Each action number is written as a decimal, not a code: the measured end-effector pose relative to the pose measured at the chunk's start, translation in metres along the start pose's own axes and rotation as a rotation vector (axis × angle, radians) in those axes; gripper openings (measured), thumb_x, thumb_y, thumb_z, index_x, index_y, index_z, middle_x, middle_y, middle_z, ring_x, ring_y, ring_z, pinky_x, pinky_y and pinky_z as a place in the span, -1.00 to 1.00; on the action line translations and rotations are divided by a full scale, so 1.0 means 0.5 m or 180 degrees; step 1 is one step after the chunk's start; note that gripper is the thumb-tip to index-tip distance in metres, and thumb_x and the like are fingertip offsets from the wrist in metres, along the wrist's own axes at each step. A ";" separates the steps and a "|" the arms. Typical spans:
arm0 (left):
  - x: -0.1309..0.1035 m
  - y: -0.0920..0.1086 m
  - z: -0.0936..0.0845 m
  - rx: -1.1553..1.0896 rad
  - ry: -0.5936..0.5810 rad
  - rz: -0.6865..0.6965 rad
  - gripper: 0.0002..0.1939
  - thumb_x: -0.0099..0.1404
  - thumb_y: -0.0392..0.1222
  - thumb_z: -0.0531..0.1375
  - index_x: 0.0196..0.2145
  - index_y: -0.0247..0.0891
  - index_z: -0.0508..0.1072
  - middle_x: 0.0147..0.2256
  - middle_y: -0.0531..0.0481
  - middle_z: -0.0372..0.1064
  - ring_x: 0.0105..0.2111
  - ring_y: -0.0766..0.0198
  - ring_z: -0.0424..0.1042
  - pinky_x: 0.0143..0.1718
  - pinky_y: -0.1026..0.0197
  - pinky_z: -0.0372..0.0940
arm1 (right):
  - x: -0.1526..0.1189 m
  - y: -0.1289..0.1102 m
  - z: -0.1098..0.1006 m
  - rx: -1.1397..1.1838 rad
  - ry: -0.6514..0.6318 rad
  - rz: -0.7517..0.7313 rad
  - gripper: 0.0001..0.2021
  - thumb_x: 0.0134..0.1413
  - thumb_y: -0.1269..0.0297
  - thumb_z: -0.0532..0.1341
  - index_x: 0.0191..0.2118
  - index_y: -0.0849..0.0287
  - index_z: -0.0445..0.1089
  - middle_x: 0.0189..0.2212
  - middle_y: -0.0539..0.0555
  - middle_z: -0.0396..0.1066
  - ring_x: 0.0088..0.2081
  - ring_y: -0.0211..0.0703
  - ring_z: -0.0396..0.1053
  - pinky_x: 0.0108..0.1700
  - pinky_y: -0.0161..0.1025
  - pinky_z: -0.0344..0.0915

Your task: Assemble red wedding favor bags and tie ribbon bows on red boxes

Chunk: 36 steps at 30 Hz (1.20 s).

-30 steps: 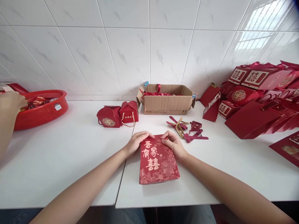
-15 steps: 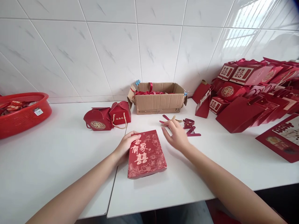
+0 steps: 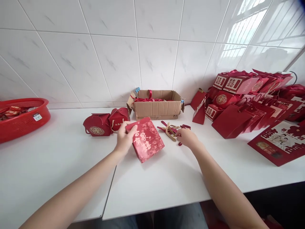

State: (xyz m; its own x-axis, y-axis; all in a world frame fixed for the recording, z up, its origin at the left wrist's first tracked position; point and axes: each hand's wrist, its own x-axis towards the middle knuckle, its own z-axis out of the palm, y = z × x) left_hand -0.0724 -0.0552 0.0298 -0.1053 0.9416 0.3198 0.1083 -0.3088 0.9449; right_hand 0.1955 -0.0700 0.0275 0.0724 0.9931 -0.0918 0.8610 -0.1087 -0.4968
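Note:
My left hand (image 3: 124, 138) grips a flat red paper bag (image 3: 146, 140) with pale characters and a flower print by its upper left corner, tilting it up off the white table (image 3: 166, 181). To the right, my right hand (image 3: 187, 137) rests on a small heap of red strap handles (image 3: 172, 129) with one tan strap among them; its fingers are curled over the red pieces, and I cannot tell whether it grips one.
An open cardboard box (image 3: 156, 108) with red ribbons stands at the wall. Two small red gift boxes (image 3: 105, 124) sit left of it. A red basket (image 3: 22, 116) of wrapped sweets is far left. Several red bags (image 3: 247, 101) pile up at right, a flat printed bag (image 3: 278, 143) before them.
My right hand left the red bag and moved right onto the strap handles. My left hand lifted and turned the bag up off the table. The other hand at the basket is gone.

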 end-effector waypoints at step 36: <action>0.086 0.114 0.037 0.1593 -0.2080 0.0780 -0.86 0.19 -0.12 0.18 -0.29 -0.18 0.45 -0.29 0.00 0.46 -0.29 0.18 0.41 -0.32 0.20 0.27 | 0.008 -0.135 -0.105 0.1499 -0.0315 -0.2291 -0.73 -0.01 0.14 0.29 -0.16 0.09 0.42 -0.49 -0.03 0.43 -0.47 -0.24 0.35 -0.46 -0.30 0.25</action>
State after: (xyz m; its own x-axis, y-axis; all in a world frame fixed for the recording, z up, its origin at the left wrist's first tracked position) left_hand -0.0525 -0.0299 0.0963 0.5520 0.7918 0.2615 0.4931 -0.5628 0.6634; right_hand 0.1641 -0.0564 0.1061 -0.4734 0.8212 0.3186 0.3808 0.5170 -0.7666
